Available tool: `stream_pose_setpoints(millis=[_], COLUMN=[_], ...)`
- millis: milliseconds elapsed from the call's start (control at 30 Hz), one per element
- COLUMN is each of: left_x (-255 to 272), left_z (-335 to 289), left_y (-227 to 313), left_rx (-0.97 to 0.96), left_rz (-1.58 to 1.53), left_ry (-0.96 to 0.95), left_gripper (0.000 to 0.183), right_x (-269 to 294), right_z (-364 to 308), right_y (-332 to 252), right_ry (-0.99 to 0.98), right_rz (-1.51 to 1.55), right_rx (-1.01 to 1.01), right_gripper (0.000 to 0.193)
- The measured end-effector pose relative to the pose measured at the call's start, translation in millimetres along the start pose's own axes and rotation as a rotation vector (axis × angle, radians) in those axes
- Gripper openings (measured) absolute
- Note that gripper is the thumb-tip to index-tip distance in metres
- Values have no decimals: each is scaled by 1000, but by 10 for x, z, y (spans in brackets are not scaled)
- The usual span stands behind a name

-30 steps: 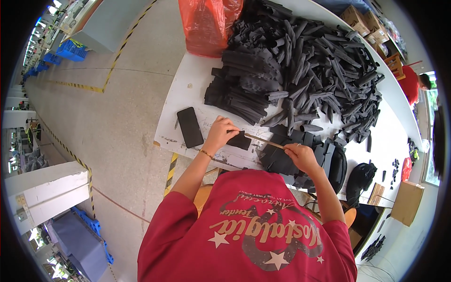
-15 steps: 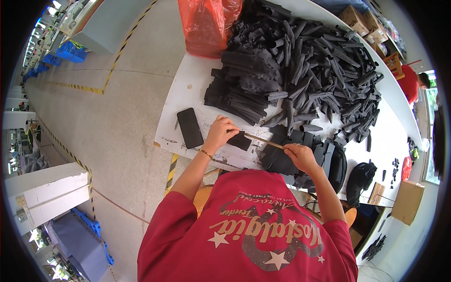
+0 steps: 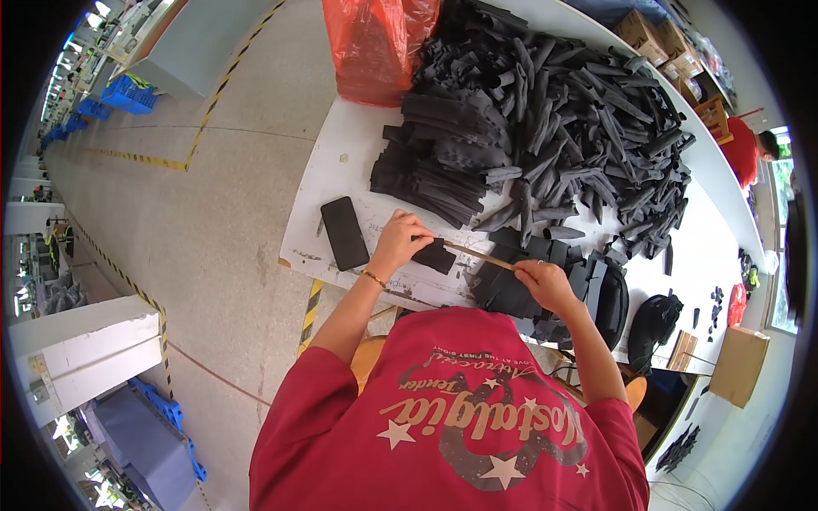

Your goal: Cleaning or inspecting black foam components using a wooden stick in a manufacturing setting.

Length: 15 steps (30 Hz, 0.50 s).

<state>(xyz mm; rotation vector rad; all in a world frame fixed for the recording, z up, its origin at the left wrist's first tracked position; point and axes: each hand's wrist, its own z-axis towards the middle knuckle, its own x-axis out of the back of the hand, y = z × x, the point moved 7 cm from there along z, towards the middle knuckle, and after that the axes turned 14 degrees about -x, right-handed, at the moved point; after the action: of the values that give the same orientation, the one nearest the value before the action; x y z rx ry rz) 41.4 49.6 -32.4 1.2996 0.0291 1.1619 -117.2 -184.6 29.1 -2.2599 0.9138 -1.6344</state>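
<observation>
My left hand point(image 3: 402, 239) is closed, thumb and fingertips pinching the upper left edge of a small black piece of material point(image 3: 437, 256) at the table's near side. My right hand point(image 3: 545, 284) grips one end of a thin tan stick point(image 3: 481, 255). Its far end reaches the black piece, close to my left fingertips; the exact contact is too small to make out. Under and beside the stick lie overlapping flat black pieces point(image 3: 498, 288). A black phone point(image 3: 345, 232) rests left of my left hand.
A large heap of curled black strips point(image 3: 588, 128) covers much of the white table point(image 3: 334, 145), with a neater stack point(image 3: 430, 183) before it. A red plastic bag point(image 3: 371, 51) stands at the far left. At right are a black bag point(image 3: 654, 324) and a person in red point(image 3: 740, 152).
</observation>
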Motion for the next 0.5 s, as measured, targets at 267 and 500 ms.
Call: stream_pose_setpoints(millis=[267, 500], left_x=[-173, 130], left_z=[104, -157], left_y=[237, 500], left_rx=[-80, 267], left_rz=[49, -264], left_ry=[-10, 815], left_gripper=[9, 36], right_x=[-266, -663], right_z=[133, 226], right_y=[-150, -384], right_ry=[-82, -37], right_rz=[-26, 482], right_rx=[-4, -110], right_gripper=[22, 17])
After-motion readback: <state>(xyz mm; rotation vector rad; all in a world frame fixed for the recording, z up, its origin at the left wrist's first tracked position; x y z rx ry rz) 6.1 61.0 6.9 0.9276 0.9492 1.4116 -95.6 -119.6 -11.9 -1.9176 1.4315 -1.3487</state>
